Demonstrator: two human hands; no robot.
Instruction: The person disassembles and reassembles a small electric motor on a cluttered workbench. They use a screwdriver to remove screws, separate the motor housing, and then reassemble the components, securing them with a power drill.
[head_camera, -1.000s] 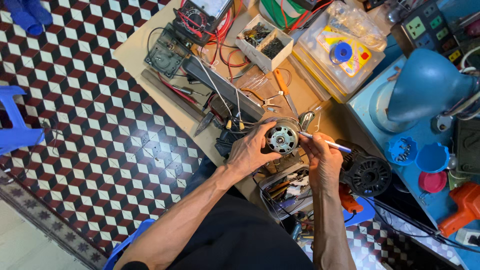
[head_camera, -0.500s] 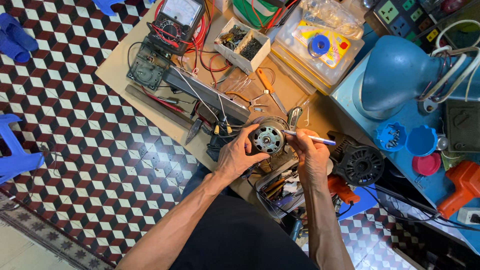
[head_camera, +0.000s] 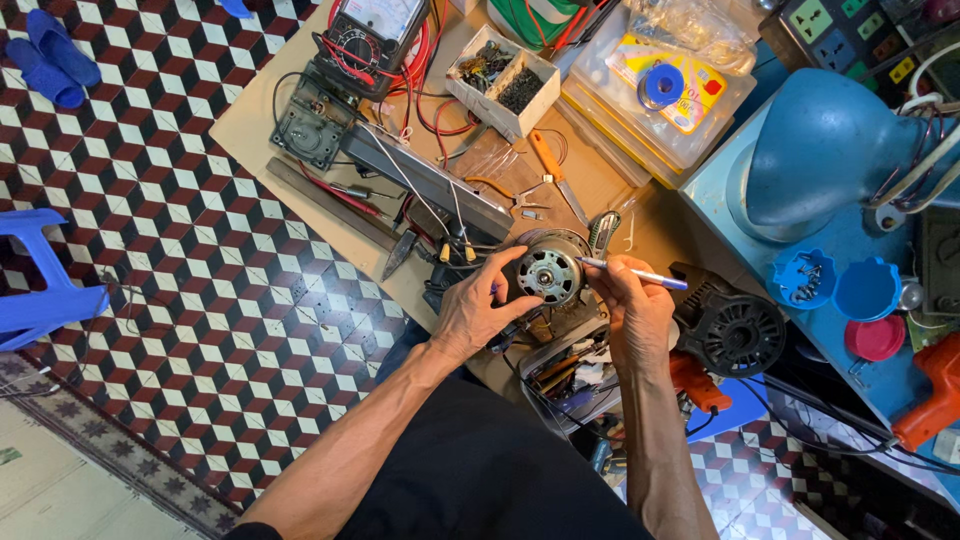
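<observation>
One round motor (head_camera: 547, 272) sits between my two hands, over the near edge of the bench (head_camera: 255, 120); my left hand (head_camera: 478, 312) curls round its side, fingers closed on the casing; my right hand (head_camera: 632, 305) pinches one thin pen-like tool (head_camera: 632, 272), its tip touching the motor's face; beyond my left hand lie one multimeter (head_camera: 368, 30) with red leads and one small box of screws (head_camera: 503, 78); just right of my right hand sits one black fan housing (head_camera: 738, 330); three plastic caps (head_camera: 838, 300), two blue and one red, lie further right.
</observation>
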